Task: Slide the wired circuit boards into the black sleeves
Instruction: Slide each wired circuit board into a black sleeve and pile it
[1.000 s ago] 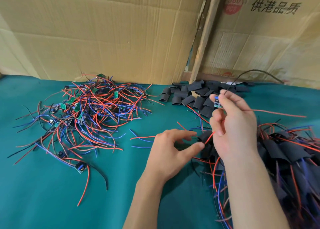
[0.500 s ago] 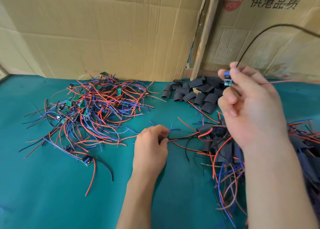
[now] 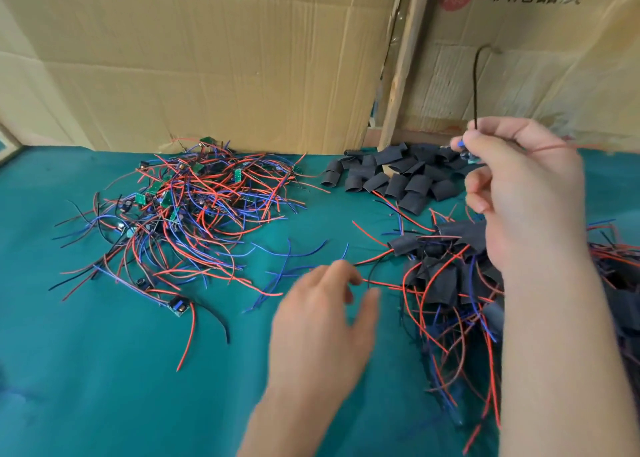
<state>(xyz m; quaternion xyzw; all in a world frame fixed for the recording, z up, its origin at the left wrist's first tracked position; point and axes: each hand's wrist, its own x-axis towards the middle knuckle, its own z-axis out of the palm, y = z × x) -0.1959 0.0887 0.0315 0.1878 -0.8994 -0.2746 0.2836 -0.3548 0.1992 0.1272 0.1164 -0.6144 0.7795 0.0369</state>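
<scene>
My right hand [image 3: 519,186] is raised at the right and pinches a small wired circuit board [image 3: 462,148]; its black wire curls upward and a red wire trails right. My left hand [image 3: 322,321] hovers low at the centre, blurred, fingers apart and holding nothing, just left of the red and black wire ends. A heap of empty black sleeves [image 3: 398,179] lies at the back centre. A tangle of unsleeved boards with red, blue and black wires [image 3: 187,214] covers the left. Sleeved boards with wires [image 3: 446,283] are piled at the right under my right arm.
Everything sits on a teal cloth [image 3: 104,387]. A single board with red and black wires [image 3: 178,307] lies apart in front of the left tangle. Cardboard sheets [image 3: 207,58] and a wooden slat [image 3: 401,65] stand along the back edge.
My left hand has let go of the wire ends it pinched and opened, drifting right and nearer. My right hand holding the board has moved right, its black wire now standing upright.
</scene>
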